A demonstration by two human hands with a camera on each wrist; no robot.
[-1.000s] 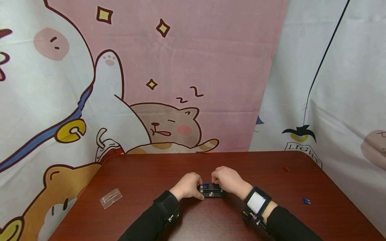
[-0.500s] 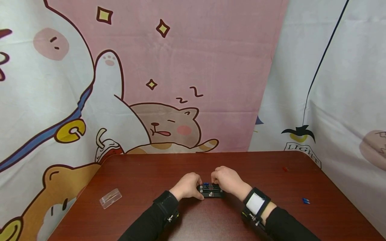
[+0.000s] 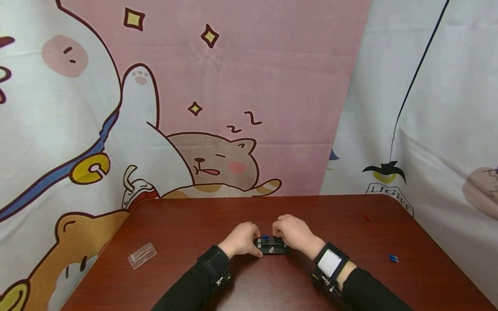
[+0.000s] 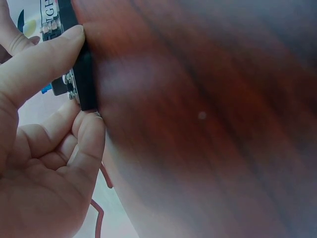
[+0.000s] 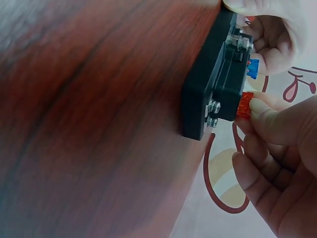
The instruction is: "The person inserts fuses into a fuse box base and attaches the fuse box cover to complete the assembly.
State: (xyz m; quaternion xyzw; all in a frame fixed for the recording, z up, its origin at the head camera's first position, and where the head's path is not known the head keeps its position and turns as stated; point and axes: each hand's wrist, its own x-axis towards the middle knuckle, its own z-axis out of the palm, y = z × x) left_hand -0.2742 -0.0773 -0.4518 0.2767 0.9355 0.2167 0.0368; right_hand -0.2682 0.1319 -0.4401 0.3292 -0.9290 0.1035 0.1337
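Observation:
A black fuse block [image 3: 272, 250] with metal screw terminals sits on the table between both hands. My left hand [image 3: 242, 240] grips its left end, thumb on the near side and fingers behind, as the left wrist view also shows. At the block's right end, my right hand [image 3: 296, 233] pinches a translucent red blade fuse [image 5: 244, 105] between thumb and fingers. That fuse is right at the block's top face in the right wrist view; its lower part is hidden. A blue blade fuse [image 5: 253, 68] stands in the block farther left, close to the left hand's fingers.
A clear plastic cover [image 3: 142, 255] lies at the left of the reddish-brown table [image 3: 186, 216]. Small blue fuses [image 3: 394, 258] lie at the right, and something small and red [image 3: 367, 217] lies farther back. A printed cloth [image 3: 295, 86] hangs behind the table.

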